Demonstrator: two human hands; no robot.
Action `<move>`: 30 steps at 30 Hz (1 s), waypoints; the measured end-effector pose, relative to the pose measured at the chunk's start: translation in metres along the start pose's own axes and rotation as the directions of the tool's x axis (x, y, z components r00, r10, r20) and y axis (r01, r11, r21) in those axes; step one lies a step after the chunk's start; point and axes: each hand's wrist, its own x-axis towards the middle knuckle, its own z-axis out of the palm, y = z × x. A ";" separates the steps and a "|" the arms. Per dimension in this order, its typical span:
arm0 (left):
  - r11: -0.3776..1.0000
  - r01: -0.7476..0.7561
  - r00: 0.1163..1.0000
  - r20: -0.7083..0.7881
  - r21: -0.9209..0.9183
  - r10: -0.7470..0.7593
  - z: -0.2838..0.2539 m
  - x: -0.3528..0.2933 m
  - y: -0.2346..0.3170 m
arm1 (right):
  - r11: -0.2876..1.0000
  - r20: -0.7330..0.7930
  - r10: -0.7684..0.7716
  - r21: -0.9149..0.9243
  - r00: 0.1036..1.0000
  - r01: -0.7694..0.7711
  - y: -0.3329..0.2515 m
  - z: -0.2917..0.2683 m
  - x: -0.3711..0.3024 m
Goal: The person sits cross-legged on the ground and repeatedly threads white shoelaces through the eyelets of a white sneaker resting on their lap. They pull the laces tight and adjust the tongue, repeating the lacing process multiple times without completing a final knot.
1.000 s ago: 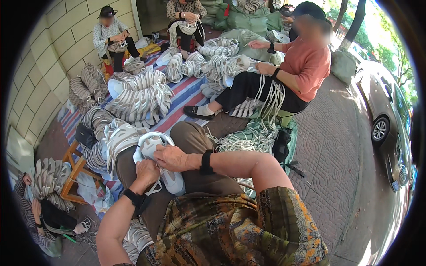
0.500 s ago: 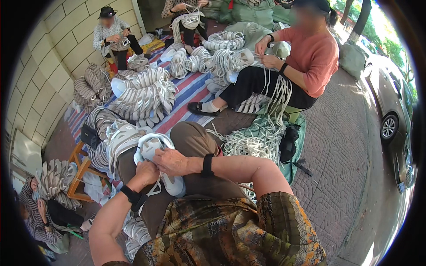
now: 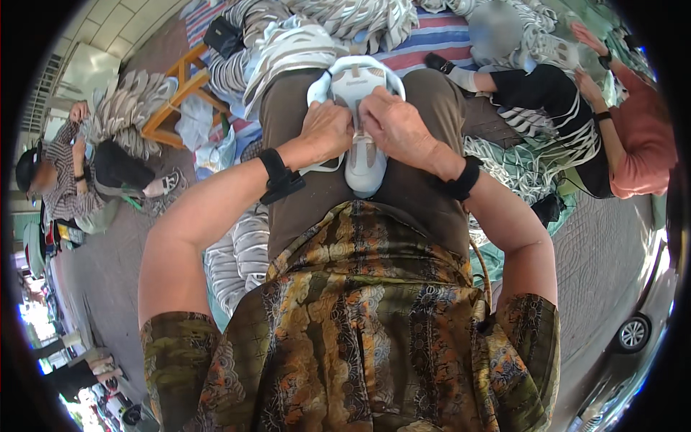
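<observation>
A white and grey shoe [image 3: 365,175] lies on my lap between my thighs, toe toward me, its pale blue-lined collar open at the far end. My left hand [image 3: 325,131] is closed at the left side of its lacing area, pinching a white shoelace [image 3: 322,167] that hangs out below the hand. My right hand [image 3: 397,131] is closed over the right side of the lacing area, thumb and fingers pressed together. Whatever its fingertips hold is hidden. Both hands touch the shoe, with a narrow gap between them.
Stacked shoe uppers [image 3: 291,54] lie just beyond my left knee. A wooden stool [image 3: 173,97] stands to the left. Loose white laces [image 3: 507,169] cover a green sheet at the right. A person in a pink top [image 3: 644,144] sits at the right, another person [image 3: 68,169] at the left.
My view has tilted down and turned rightward, so the shoe and hands appear higher and further right. Both hands stay at the lacing area, now farther apart.
</observation>
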 end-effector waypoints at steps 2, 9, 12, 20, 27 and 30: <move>0.999 -0.049 0.995 -0.090 -0.019 0.048 0.004 -0.005 -0.005 | 0.999 -0.011 -0.029 0.015 1.000 0.029 -0.001 0.001 0.000; 0.701 -0.002 0.995 -0.074 -0.713 -0.072 -0.021 -0.001 -0.009 | 0.984 0.007 0.098 0.146 0.995 -0.098 -0.002 -0.002 0.009; 0.644 -0.073 0.991 -0.128 -0.761 -0.039 -0.017 -0.001 -0.004 | 0.920 0.048 0.205 0.332 0.978 -0.209 -0.002 -0.006 0.016; 0.488 -0.047 0.999 -0.033 -0.872 0.037 -0.009 0.010 -0.014 | 0.951 0.065 0.125 0.277 0.990 -0.138 0.010 -0.008 0.026; 0.479 0.020 1.000 0.022 -0.877 -0.002 -0.009 -0.009 -0.017 | 0.940 0.057 0.189 0.277 0.980 -0.198 0.014 -0.001 0.023; 0.494 0.008 0.997 -0.030 -0.869 -0.069 -0.019 -0.013 -0.014 | 0.936 0.073 0.193 0.285 0.979 -0.205 0.009 -0.004 0.024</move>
